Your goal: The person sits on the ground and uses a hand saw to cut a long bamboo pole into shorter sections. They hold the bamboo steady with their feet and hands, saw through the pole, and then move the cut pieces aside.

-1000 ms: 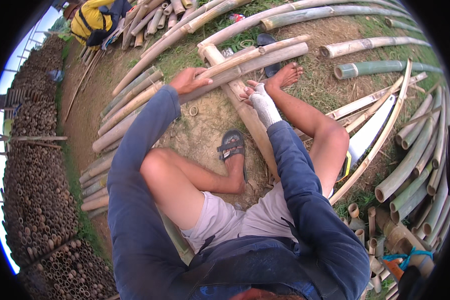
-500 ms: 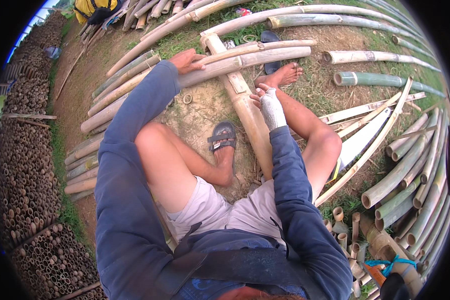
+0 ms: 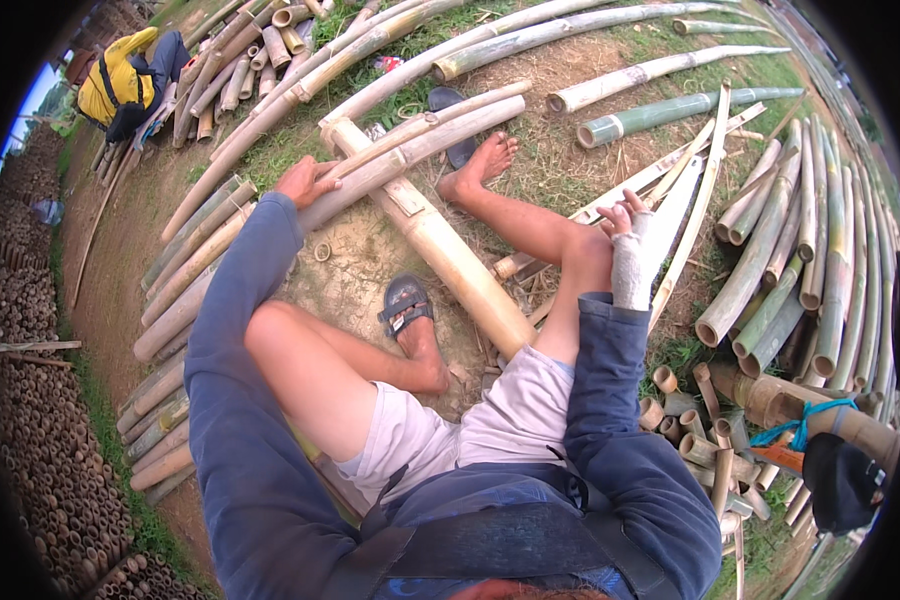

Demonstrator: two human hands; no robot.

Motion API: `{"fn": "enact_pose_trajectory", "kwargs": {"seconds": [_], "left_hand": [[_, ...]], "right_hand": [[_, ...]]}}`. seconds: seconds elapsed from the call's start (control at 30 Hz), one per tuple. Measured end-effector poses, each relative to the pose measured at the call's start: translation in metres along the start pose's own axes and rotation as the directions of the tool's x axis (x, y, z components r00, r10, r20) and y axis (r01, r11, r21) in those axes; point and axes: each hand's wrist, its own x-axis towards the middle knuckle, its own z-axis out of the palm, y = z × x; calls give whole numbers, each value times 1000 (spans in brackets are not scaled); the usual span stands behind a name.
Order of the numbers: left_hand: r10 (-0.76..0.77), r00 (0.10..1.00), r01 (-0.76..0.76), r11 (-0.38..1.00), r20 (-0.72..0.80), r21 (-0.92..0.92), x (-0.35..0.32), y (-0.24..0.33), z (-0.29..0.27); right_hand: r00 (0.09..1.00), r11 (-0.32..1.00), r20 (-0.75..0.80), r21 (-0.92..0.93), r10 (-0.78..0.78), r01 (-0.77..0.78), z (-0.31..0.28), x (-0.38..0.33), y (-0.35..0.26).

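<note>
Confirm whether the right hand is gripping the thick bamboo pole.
No. The right hand is off the thick bamboo pole, beside the knee.

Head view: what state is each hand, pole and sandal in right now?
Left hand: open, palm resting on a bamboo pole, no grip closed.
Right hand: wrapped in white cloth, fingers loose, holding nothing, at the right knee.
Thick bamboo pole: lying flat on the ground, between the legs.
Sandal: on the left foot.
Right foot: bare.
Split bamboo strips: lying loose.
</note>
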Motion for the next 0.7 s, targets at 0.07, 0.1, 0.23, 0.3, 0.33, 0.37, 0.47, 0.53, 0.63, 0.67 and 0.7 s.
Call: {"fn": "enact_pose_trajectory", "kwargs": {"seconds": [0.07, 0.1, 0.23, 0.3, 0.33, 0.37, 0.47, 0.53, 0.63, 0.67, 0.7], "left_hand": [[-17, 1000, 17, 1000, -12, -7, 0, 0, 1], [-27, 999, 27, 1000, -24, -9, 0, 1, 1], [-99, 995, 99, 995, -19, -13, 0, 2, 2], [-98, 995, 98, 995, -24, -10, 1, 2, 2], [-104, 994, 104, 994, -29, -22, 3, 1, 2], [-109, 994, 109, 994, -28, -32, 4, 0, 3], [-121, 993, 120, 990, -7, -80, 7, -3, 5], [-116, 993, 116, 990, -5, -80, 8, -4, 5], [-103, 994, 101, 993, -34, -58, 5, -3, 5], [-95, 994, 92, 994, -44, -60, 3, -1, 4], [-94, 994, 92, 994, -48, -53, 0, 0, 4]], "right_hand": [[974, 994, -224, -110, -1, -24, -67, -29, 14], [954, 951, -290, -268, 71, -152, -95, -50, 25], [918, 731, -337, -570, 209, -375, -155, -153, 74], [964, 621, -166, -739, 208, -261, -154, -195, 89], [964, 702, -119, -665, 238, -255, -149, -213, 93], [919, 670, -130, -648, 371, -362, -140, -223, 99], [877, 664, -135, -603, 460, -441, -113, -236, 106], [867, 688, -137, -555, 480, -468, -98, -234, 102], [881, 770, -109, -445, 461, -458, -71, -218, 78], [892, 814, -86, -379, 443, -441, -56, -206, 66], [914, 869, -50, -294, 402, -398, -38, -190, 51]]}}
